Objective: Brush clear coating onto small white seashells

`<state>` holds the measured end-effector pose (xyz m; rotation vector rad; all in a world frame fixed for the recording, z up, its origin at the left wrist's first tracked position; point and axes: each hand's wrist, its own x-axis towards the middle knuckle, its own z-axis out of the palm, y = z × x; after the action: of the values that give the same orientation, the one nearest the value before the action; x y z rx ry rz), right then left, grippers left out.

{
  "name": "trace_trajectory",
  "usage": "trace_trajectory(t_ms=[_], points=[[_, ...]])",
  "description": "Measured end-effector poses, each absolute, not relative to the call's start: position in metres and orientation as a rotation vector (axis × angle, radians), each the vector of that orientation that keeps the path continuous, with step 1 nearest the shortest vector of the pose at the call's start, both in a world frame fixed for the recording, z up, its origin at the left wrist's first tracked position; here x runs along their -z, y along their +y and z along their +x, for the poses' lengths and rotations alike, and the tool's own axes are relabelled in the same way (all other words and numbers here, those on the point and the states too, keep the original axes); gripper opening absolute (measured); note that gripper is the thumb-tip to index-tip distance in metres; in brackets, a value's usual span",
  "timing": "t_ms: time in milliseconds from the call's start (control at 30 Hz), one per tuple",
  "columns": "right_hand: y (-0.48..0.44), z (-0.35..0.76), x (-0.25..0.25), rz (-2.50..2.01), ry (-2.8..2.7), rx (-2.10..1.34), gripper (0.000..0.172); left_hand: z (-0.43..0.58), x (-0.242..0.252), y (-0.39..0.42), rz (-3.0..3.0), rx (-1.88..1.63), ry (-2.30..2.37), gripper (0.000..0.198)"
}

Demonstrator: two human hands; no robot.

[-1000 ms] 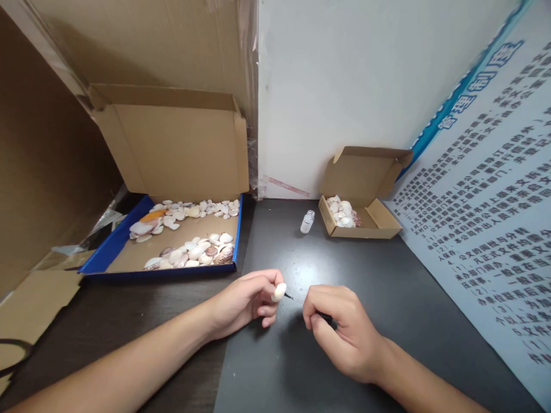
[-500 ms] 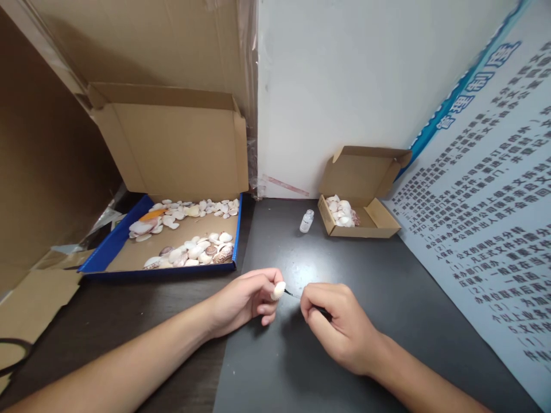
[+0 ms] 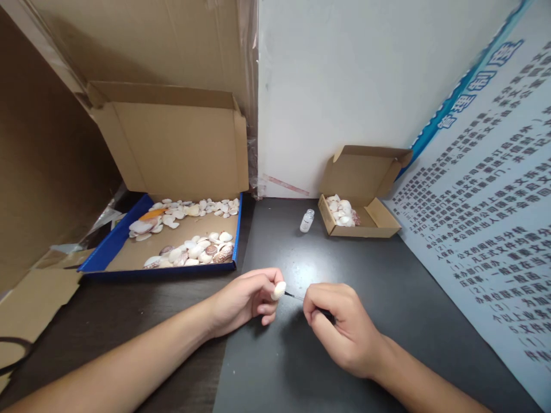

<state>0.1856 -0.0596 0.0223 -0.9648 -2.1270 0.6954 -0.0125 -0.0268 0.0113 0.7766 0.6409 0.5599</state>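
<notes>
My left hand pinches a small pale seashell between thumb and fingers, just above the dark table. My right hand is closed round a thin dark brush whose tip touches the shell's right side. Both hands sit close together at the table's near middle. A small clear bottle stands behind them, well apart from either hand.
A large blue-edged cardboard box with several shells lies open at the left. A small cardboard box with several shells sits at the back right. A printed poster leans along the right. Cardboard walls stand behind and at the left.
The hands stay almost still; my right hand has shifted very slightly with the brush against the shell.
</notes>
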Motion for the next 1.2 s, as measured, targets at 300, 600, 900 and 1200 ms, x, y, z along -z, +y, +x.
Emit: trace_trajectory(t_ms=[300, 600, 900, 1200], points=[[-0.0598, 0.1841, -0.0229, -1.016, -2.174, -0.734, 0.017, -0.0126, -0.0115, -0.0258, 0.784, -0.555, 0.643, 0.006], [-0.0617, 0.1849, -0.0241, -0.844, -2.179, -0.717, 0.017, -0.0115, -0.0128, -0.0268, 0.775, -0.563, 0.651, 0.006], [-0.0602, 0.1853, -0.0239, -0.895, -2.163, -0.702, 0.018, -0.0122, -0.0126, -0.0268, 0.753, -0.567, 0.647, 0.004], [-0.0586, 0.1856, -0.0237, -1.008, -2.135, -0.676, 0.019, -0.0109, -0.0128, -0.0271, 0.763, -0.585, 0.662, 0.007]])
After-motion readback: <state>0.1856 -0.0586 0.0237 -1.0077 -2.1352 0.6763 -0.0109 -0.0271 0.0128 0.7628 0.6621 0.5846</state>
